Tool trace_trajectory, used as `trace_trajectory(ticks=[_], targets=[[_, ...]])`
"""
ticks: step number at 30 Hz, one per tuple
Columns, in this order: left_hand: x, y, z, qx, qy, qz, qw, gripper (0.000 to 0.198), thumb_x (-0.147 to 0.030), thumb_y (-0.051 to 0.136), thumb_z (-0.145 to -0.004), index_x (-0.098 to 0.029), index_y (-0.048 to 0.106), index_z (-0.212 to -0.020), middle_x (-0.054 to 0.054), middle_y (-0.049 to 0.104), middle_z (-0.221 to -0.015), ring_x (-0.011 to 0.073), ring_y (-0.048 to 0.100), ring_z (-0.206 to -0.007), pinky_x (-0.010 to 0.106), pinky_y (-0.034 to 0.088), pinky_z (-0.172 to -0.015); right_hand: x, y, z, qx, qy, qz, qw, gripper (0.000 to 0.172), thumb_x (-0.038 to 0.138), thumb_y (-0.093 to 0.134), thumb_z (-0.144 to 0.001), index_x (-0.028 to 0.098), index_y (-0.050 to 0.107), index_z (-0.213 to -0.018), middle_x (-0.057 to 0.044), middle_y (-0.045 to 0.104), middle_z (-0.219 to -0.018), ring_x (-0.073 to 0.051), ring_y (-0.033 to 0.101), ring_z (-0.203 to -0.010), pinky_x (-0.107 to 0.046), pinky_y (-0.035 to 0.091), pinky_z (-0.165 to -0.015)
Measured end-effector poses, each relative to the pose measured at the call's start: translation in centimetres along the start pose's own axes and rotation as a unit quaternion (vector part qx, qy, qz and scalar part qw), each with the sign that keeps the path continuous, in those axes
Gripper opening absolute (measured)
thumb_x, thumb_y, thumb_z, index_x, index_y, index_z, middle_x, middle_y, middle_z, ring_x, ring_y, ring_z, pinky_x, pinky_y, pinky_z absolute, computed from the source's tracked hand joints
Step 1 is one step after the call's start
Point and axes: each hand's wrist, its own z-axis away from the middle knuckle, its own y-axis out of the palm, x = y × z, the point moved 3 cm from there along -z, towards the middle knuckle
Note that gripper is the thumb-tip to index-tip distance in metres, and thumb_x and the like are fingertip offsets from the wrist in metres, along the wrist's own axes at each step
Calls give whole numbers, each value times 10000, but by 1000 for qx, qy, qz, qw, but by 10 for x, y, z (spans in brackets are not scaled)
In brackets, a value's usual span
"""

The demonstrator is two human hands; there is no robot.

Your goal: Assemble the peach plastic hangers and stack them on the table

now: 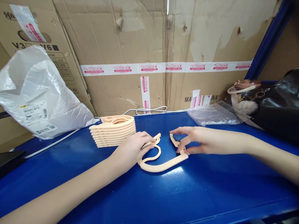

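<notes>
A peach-coloured folding clothes hanger (161, 167) lies partly unfolded on the blue table, its curved arm toward me and a round loop in its middle. My left hand (136, 146) pinches the hanger's left side between thumb and fingers. At the other end, my right hand (195, 141) has its fingers and thumb closed around the hanger's jointed tip. Parts of the hanger are covered by the fingers of both hands. Just behind my left hand stands a neat stack of folded hangers (112, 132) of the same colour.
A white plastic parcel bag (39, 93) leans at the left against large cardboard boxes (126, 37). A white cable (151, 109) runs along the back of the blue table (116, 199). Clear plastic film (212, 114) and a black bag (277, 99) lie at the right.
</notes>
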Motion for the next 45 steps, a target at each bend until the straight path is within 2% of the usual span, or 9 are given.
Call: trace_trajectory(ticks=[6,10,13,19,22,29,34,42,45], targets=[[-9,-2,1,3,3,-62,998,184,-180,518,-934,-154,690,-994,63,681,-896,217,620,-838,316,482,-716,8,5,-3,-32,-9,22,999,241,160,482,-906,193,700,-1006,-66,627,-1145,-197,599,-1051,-286,435,-903],[-11,-4,0,0,-5,-85,996,168,-153,529,-912,-137,696,-896,59,669,-812,212,612,-771,302,470,-660,14,11,-4,-76,33,35,996,222,388,578,-891,184,664,-890,-51,648,-932,-191,604,-856,-293,454,-761],[-10,-5,0,-8,-13,-83,996,171,-147,526,-910,-143,696,-896,59,675,-831,210,620,-796,305,481,-692,20,16,-4,-65,52,-8,997,270,450,678,-807,203,622,-900,-9,627,-861,-160,574,-749,-261,435,-653],[-9,-6,1,-27,-29,-62,997,159,-128,542,-892,-151,693,-936,63,689,-909,213,629,-863,316,490,-761,31,22,-1,2,0,-98,995,354,191,668,-816,247,575,-1152,-7,612,-1022,-153,578,-895,-237,433,-739],[-9,-5,2,-30,-33,-49,998,159,-132,548,-888,-159,697,-940,54,685,-909,202,627,-850,304,485,-748,32,23,0,7,-24,-100,995,437,6,574,-784,228,564,-1160,-4,604,-1044,-135,556,-955,-216,426,-793],[-12,-5,4,-27,-40,-28,998,135,-201,577,-873,-201,711,-879,1,635,-783,156,600,-711,256,428,-613,20,29,-12,-96,-62,60,992,445,-66,444,-781,190,577,-1120,-48,617,-1028,-192,500,-992,-329,390,-907],[-11,-6,3,-34,-46,-42,997,180,-316,567,-880,-239,712,-955,-2,626,-809,174,603,-748,272,393,-609,9,35,-16,-148,-41,183,971,288,38,462,-856,179,598,-1068,-79,587,-1022,-212,525,-883,-358,428,-802],[-7,-7,0,5,19,54,998,295,-111,465,-869,-228,667,-1049,11,614,-897,149,568,-754,261,442,-651,-1,34,-16,-164,-5,199,966,196,154,489,-917,202,635,-1038,-58,609,-997,-190,578,-823,-316,452,-735],[-7,-7,0,-5,62,86,994,317,-97,510,-830,-229,629,-1092,29,618,-1061,178,567,-956,315,471,-848,-4,33,-16,-185,24,211,959,216,161,489,-918,180,605,-1099,-63,641,-897,-214,588,-786,-351,447,-732]])
